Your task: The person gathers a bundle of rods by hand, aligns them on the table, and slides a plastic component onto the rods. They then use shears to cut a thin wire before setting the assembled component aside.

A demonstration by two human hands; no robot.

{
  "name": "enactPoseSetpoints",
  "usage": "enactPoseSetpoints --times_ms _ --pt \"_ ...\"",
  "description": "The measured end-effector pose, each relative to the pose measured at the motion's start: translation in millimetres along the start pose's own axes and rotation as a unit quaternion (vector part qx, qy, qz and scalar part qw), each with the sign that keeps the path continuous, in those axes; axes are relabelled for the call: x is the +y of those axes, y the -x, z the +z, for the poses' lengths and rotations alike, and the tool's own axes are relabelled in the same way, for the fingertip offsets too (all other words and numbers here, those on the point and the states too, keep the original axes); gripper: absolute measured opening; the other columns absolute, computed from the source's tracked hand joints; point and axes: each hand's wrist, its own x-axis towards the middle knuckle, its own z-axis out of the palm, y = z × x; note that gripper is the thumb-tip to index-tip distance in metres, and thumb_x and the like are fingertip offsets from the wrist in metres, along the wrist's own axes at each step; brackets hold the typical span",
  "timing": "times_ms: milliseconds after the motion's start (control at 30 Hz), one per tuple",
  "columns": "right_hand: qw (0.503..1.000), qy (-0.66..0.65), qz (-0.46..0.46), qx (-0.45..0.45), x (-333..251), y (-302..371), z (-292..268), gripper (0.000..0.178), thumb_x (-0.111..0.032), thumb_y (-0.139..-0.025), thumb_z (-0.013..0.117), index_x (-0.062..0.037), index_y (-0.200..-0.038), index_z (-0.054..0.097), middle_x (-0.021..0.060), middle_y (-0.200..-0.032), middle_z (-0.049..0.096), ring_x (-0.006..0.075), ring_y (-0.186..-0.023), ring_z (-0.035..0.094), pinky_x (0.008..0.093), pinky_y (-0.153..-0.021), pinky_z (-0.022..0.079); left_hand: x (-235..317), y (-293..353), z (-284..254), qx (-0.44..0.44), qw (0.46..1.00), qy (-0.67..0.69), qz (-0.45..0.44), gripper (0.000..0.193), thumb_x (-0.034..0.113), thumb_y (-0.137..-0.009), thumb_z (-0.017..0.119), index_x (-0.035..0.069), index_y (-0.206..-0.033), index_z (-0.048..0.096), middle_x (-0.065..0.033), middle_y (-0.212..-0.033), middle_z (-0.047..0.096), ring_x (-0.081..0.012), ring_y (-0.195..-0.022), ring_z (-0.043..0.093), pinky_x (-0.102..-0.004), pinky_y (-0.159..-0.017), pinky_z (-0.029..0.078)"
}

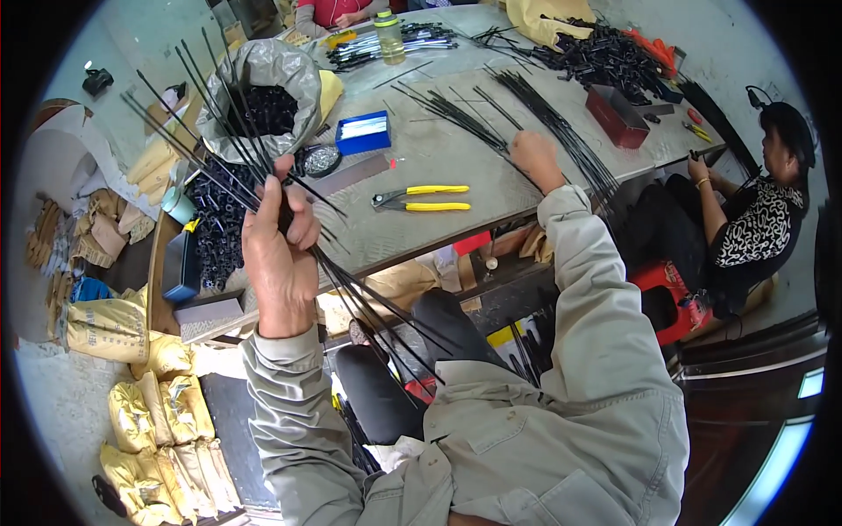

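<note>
At the near side of the worktable (pixel 430 162): left hand (pixel 279 250) is up, off the surface, fingers and thumb closed around a bunch of thin black rods (pixel 337 273). Tops fan out up and left, tails hang down toward the lap. Bunch is tilted, tips uneven.

Right hand (pixel 537 159) is down on the tabletop, fingers curled, at the near end of a loose spread of rods (pixel 456 112). Looks like a pinch on one or more, but the fingertips are hidden, so can't tell what it has. Thicker rod bundle (pixel 548 118) lies just to its right, near ends toward the table edge.

Step in hand, my read: picking rods off the table, with the left hand as holder. Progress unclear; plenty of rods on the table.

Next move calls for a clean pinch on a rod end, lifting it clear of its neighbours, then bringing it across while the left keeps its squeeze. Risk: crossed rods snagging, or the left bunch slipping.

Yellow-handled cutters (pixel 437 207) lie between the hands, untouched. Blue box (pixel 367 145) sits behind them.
</note>
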Motion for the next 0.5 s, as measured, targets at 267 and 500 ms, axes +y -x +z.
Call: enactPoseSetpoints --times_ms 267,500 --pt "0.961 -0.166 -0.024 0.22 -39 -11 -51 0.017 -0.024 -0.079 0.056 -0.0075 -0.081 0.059 0.0158 -0.072 0.062 0.0355 -0.071 0.061 0.045 -0.06 0.047 -2 4 5 0.063 0.99 -0.123 -0.04 0.032 0.014 -0.091 0.048 -0.003 -0.117 0.047 -0.01 -0.095 0.061 -0.0078 -0.061 0.05 -0.0202 -0.054 0.037" --pt "0.896 -0.309 -0.227 0.224 -147 -2 -126 0.016 -0.02 -0.082 0.057 -0.004 -0.08 0.056 0.0127 -0.066 0.06 0.0246 -0.06 0.06 0.0343 -0.053 0.045 -13 3 29 0.046 0.993 -0.032 -0.103 0.039 0.007 -0.089 0.047 -0.005 -0.125 0.039 -0.0176 -0.124 0.049 -0.0211 -0.101 0.056 -0.0305 -0.087 0.045"
